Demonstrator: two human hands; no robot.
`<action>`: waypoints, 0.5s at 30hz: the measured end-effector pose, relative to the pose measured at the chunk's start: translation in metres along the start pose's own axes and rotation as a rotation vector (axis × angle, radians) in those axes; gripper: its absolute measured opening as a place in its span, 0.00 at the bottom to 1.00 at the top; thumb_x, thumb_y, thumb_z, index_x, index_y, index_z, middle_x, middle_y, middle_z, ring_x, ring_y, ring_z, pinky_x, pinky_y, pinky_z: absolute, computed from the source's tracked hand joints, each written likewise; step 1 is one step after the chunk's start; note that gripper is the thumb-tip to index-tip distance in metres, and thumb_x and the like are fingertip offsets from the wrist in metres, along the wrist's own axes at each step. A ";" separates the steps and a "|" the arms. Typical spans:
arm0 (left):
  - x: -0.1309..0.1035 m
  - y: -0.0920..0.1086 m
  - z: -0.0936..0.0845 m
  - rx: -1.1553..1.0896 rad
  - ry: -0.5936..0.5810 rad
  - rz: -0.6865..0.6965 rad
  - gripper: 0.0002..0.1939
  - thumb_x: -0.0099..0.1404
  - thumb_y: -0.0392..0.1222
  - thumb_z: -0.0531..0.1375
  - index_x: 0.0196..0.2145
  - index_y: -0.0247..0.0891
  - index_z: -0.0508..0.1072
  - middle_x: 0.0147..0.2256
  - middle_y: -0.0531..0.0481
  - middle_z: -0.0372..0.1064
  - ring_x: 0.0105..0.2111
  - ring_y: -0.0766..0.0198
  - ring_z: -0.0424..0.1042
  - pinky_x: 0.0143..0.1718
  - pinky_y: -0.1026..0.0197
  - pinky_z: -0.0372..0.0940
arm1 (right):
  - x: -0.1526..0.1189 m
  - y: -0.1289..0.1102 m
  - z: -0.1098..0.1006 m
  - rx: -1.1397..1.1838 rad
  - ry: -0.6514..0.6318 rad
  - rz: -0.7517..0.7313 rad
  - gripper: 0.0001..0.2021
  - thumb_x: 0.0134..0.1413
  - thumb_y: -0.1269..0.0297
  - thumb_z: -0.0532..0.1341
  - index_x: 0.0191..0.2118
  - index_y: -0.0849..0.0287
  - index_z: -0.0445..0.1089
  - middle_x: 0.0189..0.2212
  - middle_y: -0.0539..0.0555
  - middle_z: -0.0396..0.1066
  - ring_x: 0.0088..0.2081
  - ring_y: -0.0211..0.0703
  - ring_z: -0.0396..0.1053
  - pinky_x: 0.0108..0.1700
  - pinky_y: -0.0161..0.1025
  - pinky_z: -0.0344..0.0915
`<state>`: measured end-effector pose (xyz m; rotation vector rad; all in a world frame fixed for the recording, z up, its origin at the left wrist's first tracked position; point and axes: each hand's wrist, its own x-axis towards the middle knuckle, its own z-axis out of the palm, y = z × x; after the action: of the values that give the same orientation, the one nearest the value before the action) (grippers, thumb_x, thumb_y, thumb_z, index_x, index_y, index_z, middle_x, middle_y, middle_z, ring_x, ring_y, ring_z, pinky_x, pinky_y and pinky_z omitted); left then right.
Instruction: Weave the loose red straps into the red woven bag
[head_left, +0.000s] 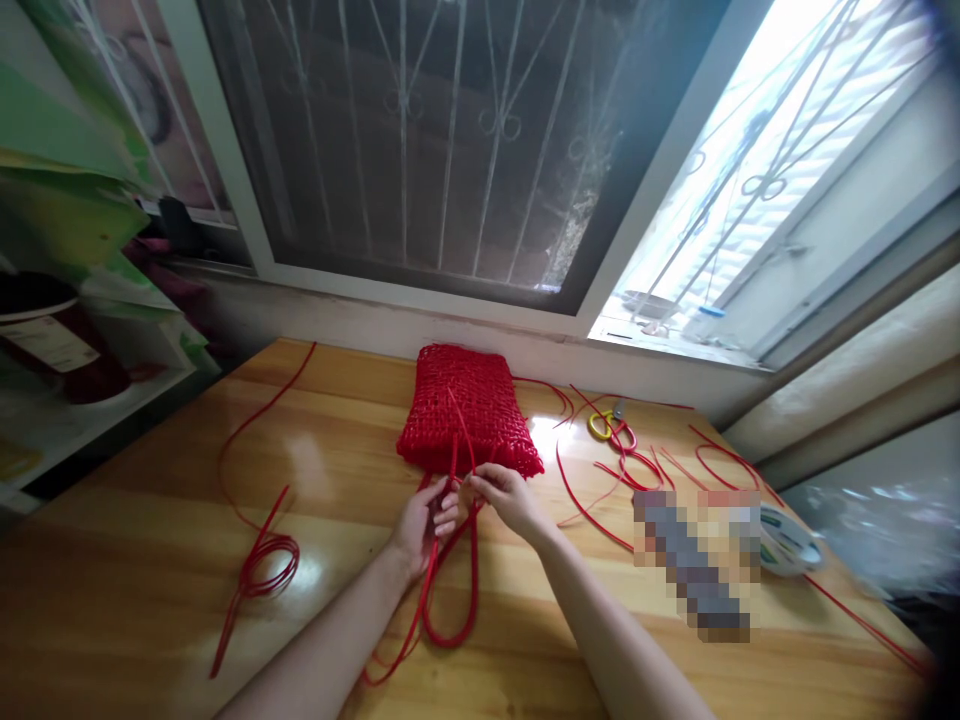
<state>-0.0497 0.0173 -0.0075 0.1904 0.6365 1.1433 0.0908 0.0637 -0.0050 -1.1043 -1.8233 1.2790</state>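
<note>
A red woven bag [472,405] lies on the wooden table in front of me, near the wall. Thick red cord [474,590] hangs in a loop from its near edge, below my hands. My left hand [426,520] is closed around the red cord just in front of the bag. Close beside it, my right hand [502,495] pinches a thin red strand [463,420] that arches up over the bag's front. More loose red strands trail down past my left wrist. The exact crossing of cord and strand between my fingers is too small to make out.
A coil of red cord [270,568] lies to the left on the table [150,560]. At right are scissors [611,427] with yellow and red handles, scattered red strands, a white spool [787,540] and a blurred-out dark object. A barred window stands behind the table.
</note>
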 end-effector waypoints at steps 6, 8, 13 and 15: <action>-0.003 0.011 0.002 -0.212 0.064 -0.226 0.09 0.65 0.34 0.46 0.28 0.30 0.62 0.16 0.60 0.51 0.09 0.84 0.47 0.08 0.81 0.41 | -0.004 0.019 0.022 0.079 0.099 0.113 0.13 0.50 0.55 0.52 0.30 0.60 0.63 0.22 0.49 0.63 0.22 0.34 0.61 0.24 0.31 0.59; -0.006 0.015 0.003 -0.259 0.055 -0.260 0.08 0.64 0.31 0.46 0.31 0.30 0.63 0.17 0.58 0.55 0.10 0.84 0.50 0.09 0.82 0.45 | -0.003 0.023 0.027 0.049 0.129 0.148 0.13 0.50 0.55 0.51 0.30 0.60 0.63 0.21 0.49 0.63 0.21 0.35 0.61 0.22 0.31 0.60; -0.012 0.012 0.005 -0.410 0.006 -0.301 0.06 0.63 0.30 0.49 0.34 0.31 0.65 0.18 0.57 0.60 0.11 0.82 0.55 0.10 0.80 0.52 | 0.000 0.024 0.029 -0.038 0.141 0.178 0.09 0.49 0.63 0.49 0.26 0.60 0.63 0.19 0.49 0.63 0.21 0.35 0.62 0.22 0.31 0.59; -0.013 0.007 0.006 -0.442 0.014 -0.298 0.06 0.63 0.31 0.49 0.34 0.30 0.65 0.19 0.56 0.62 0.12 0.82 0.56 0.11 0.80 0.53 | -0.001 0.021 0.029 -0.091 0.136 0.174 0.08 0.47 0.66 0.50 0.23 0.61 0.63 0.18 0.49 0.63 0.21 0.35 0.61 0.22 0.30 0.58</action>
<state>-0.0554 0.0098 0.0050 -0.2824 0.3939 0.9687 0.0718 0.0547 -0.0339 -1.3913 -1.7292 1.1949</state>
